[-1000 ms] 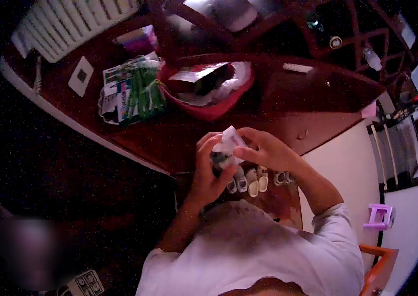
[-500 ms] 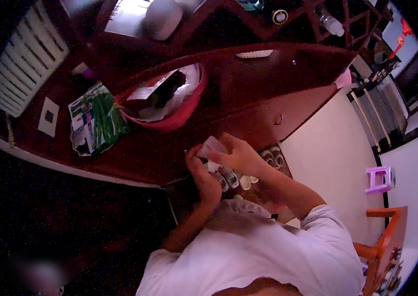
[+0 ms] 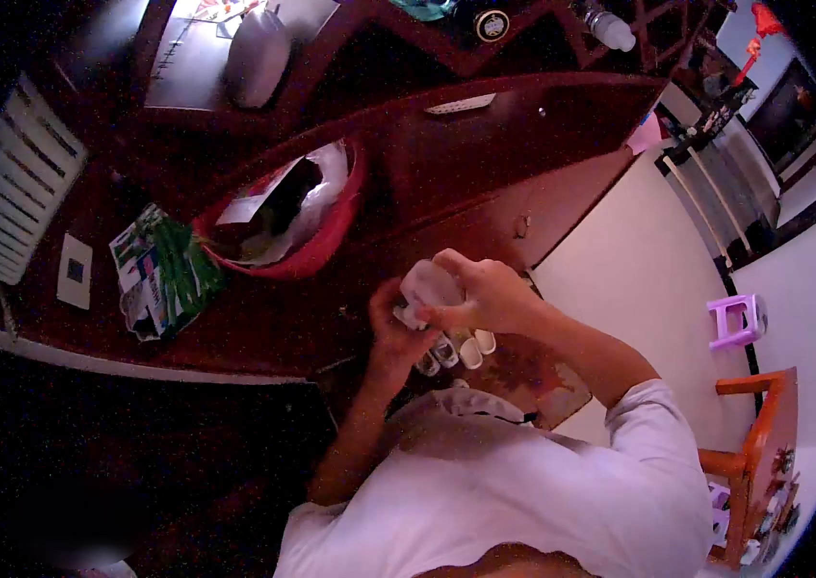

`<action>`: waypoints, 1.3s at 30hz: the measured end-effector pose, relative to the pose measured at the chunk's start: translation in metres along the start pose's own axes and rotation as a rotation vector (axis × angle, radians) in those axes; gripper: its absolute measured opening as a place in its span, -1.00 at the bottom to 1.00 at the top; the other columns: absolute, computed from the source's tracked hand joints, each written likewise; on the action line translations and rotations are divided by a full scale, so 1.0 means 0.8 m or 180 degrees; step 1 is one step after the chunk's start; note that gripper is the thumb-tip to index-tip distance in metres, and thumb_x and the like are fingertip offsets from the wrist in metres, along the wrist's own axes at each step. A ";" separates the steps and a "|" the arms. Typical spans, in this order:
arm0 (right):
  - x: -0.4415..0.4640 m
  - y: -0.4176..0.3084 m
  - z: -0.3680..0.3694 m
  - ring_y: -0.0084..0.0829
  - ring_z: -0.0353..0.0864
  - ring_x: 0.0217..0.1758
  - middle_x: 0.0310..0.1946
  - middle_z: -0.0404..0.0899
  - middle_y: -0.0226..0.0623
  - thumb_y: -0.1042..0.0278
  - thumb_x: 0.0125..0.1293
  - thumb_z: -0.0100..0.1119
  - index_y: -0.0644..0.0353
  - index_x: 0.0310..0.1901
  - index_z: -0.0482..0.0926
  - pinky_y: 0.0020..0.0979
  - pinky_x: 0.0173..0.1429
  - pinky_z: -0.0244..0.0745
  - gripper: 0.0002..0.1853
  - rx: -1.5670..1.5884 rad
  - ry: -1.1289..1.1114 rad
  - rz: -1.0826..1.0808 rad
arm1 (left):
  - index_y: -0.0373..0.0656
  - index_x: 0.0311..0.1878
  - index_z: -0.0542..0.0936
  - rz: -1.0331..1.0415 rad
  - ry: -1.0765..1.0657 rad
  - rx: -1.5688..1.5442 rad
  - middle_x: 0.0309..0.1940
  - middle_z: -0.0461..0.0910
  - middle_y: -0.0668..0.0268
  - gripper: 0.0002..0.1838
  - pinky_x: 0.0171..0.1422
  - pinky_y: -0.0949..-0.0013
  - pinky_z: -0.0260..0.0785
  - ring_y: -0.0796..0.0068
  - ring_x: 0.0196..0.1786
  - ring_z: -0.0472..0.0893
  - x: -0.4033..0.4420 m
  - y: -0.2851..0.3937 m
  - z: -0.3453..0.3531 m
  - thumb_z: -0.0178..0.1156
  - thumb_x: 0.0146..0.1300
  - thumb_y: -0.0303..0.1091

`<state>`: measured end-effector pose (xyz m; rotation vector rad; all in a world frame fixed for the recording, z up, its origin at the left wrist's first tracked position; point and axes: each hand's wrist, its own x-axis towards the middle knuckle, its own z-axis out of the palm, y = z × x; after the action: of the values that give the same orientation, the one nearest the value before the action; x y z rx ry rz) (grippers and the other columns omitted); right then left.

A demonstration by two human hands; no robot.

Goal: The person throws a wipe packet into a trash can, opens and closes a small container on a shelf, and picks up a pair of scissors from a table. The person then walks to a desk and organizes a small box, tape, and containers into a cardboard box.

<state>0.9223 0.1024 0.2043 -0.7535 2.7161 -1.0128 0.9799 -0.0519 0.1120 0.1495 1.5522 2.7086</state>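
Observation:
In front of my chest, both hands come together around a whitish, slightly see-through rounded thing (image 3: pixel 433 285); its kind is not clear. My right hand (image 3: pixel 490 294) grips it from the right, with the thumb across its lower side. My left hand (image 3: pixel 396 326) curls around its lower left, some fingers hidden. A small white crumpled bit (image 3: pixel 408 316), like tissue or thin plastic, shows near the left fingers.
A red basket (image 3: pixel 331 246) with a pale lining stands on the dark red counter, beside a green-and-white printed bag (image 3: pixel 162 275). Several shoes (image 3: pixel 443 349) lie on the floor below my hands. A purple stool (image 3: pixel 737 321) and a wooden chair (image 3: pixel 750 462) stand right.
My hands have turned the whitish thing, so a rounder face shows, and they sit slightly further right. The camera view has shifted, moving the counter and basket to the left.

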 end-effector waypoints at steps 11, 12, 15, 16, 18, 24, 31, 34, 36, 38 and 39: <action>0.023 -0.012 -0.036 -0.26 0.61 -0.46 -0.50 0.57 -0.19 0.03 -0.21 0.40 0.12 0.14 0.30 -0.41 -0.35 0.48 -0.18 -0.0472 -0.0703 -0.1491 | -0.13 0.00 0.38 -0.2307 0.0286 -0.2065 -0.52 0.48 0.21 -0.29 -0.74 0.37 0.31 0.32 -0.71 0.42 0.018 0.048 -0.002 -0.26 0.11 0.34; 0.028 -0.015 -0.042 -0.26 0.61 -0.46 -0.50 0.57 -0.19 0.03 -0.21 0.40 0.12 0.14 0.30 -0.41 -0.35 0.48 -0.18 -0.0451 -0.0756 -0.1516 | -0.13 -0.04 0.40 -0.2536 -0.0658 -0.2149 -0.59 0.46 0.20 -0.28 -0.76 0.38 0.29 0.34 -0.73 0.42 0.023 0.041 -0.015 -0.27 0.10 0.36; 0.050 -0.013 -0.047 -0.25 0.61 -0.46 -0.50 0.57 -0.19 0.03 -0.18 0.39 0.12 0.11 0.32 -0.39 -0.34 0.48 -0.23 -0.0083 -0.0955 -0.1572 | -0.13 -0.11 0.44 -0.2415 -0.1357 -0.1646 -0.71 0.40 0.21 -0.27 -0.78 0.38 0.26 0.35 -0.77 0.38 0.033 0.023 -0.037 -0.30 0.09 0.38; 0.058 -0.005 -0.047 -0.25 0.61 -0.45 -0.49 0.58 -0.18 0.03 -0.16 0.38 0.12 0.10 0.31 -0.38 -0.33 0.48 -0.25 0.0458 -0.0637 -0.1445 | -0.12 -0.13 0.45 -0.2129 -0.1134 -0.1067 -0.77 0.36 0.22 -0.27 -0.79 0.37 0.24 0.35 -0.80 0.35 0.035 0.021 -0.037 -0.31 0.08 0.39; 0.084 0.019 -0.046 -0.17 0.61 -0.38 -0.43 0.59 -0.13 -0.08 -0.11 0.32 0.13 0.02 0.33 -0.33 -0.28 0.51 -0.30 0.0682 0.0016 -0.1121 | -0.11 -0.12 0.45 -0.2314 -0.1034 -0.1507 -0.76 0.36 0.21 -0.27 -0.79 0.37 0.23 0.35 -0.80 0.35 0.034 0.031 -0.036 -0.31 0.08 0.39; 0.189 0.101 -0.040 -0.04 0.59 -0.27 -0.38 0.57 0.01 -0.35 -0.05 0.12 0.11 0.05 0.29 -0.15 -0.22 0.47 -0.23 -0.1754 0.0610 0.0419 | -0.14 -0.12 0.42 -0.2085 -0.0979 -0.1981 -0.74 0.36 0.23 -0.28 -0.81 0.40 0.16 0.39 -0.81 0.31 0.037 0.037 -0.047 -0.29 0.10 0.37; 0.184 0.085 -0.038 -0.10 0.59 -0.32 -0.38 0.59 -0.08 -0.22 0.00 0.15 0.08 0.09 0.30 -0.21 -0.27 0.48 -0.29 -0.1339 0.0749 -0.0272 | -0.03 -0.08 0.42 -0.2129 -0.0598 -0.1792 -0.70 0.35 0.26 -0.29 -0.73 0.40 0.16 0.42 -0.71 0.33 0.037 0.054 -0.072 -0.28 0.08 0.41; 0.131 0.027 -0.016 -0.29 0.57 -0.50 -0.40 0.60 -0.29 0.18 0.07 0.24 0.02 -0.05 0.49 -0.31 -0.46 0.42 -0.62 0.0334 -0.0096 -0.2210 | -0.19 -0.12 0.43 -0.1994 -0.0282 -0.1703 -0.70 0.40 0.27 -0.26 -0.75 0.44 0.22 0.46 -0.77 0.34 0.039 0.049 -0.079 -0.15 0.05 0.39; 0.105 -0.013 -0.016 -0.31 0.57 -0.52 -0.41 0.60 -0.30 0.23 0.07 0.24 0.02 -0.11 0.52 -0.34 -0.46 0.42 -0.68 -0.0238 -0.0544 -0.2222 | -0.10 -0.11 0.42 -0.2072 -0.0422 -0.1545 -0.70 0.37 0.28 -0.29 -0.74 0.42 0.19 0.45 -0.74 0.33 0.042 0.039 -0.083 -0.23 0.07 0.40; 0.097 -0.023 -0.013 -0.34 0.57 -0.54 -0.41 0.60 -0.32 0.28 0.06 0.24 0.03 -0.17 0.56 -0.36 -0.46 0.43 -0.74 -0.0821 -0.0982 -0.2197 | -0.01 -0.11 0.41 -0.2153 -0.0588 -0.1384 -0.70 0.34 0.28 -0.31 -0.72 0.40 0.15 0.44 -0.72 0.32 0.045 0.039 -0.080 -0.30 0.08 0.42; 0.097 -0.021 -0.009 -0.34 0.58 -0.53 -0.41 0.59 -0.29 0.35 0.06 0.22 0.07 -0.16 0.55 -0.38 -0.45 0.44 -0.74 -0.0779 -0.0976 -0.2312 | -0.01 -0.11 0.41 -0.2313 -0.0681 -0.1401 -0.70 0.34 0.29 -0.32 -0.72 0.41 0.16 0.44 -0.72 0.32 0.047 0.043 -0.076 -0.31 0.09 0.41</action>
<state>0.8598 0.0569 0.2235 -1.8483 2.3379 -0.5771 0.9382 -0.1191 0.1143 -0.1108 0.7199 2.2608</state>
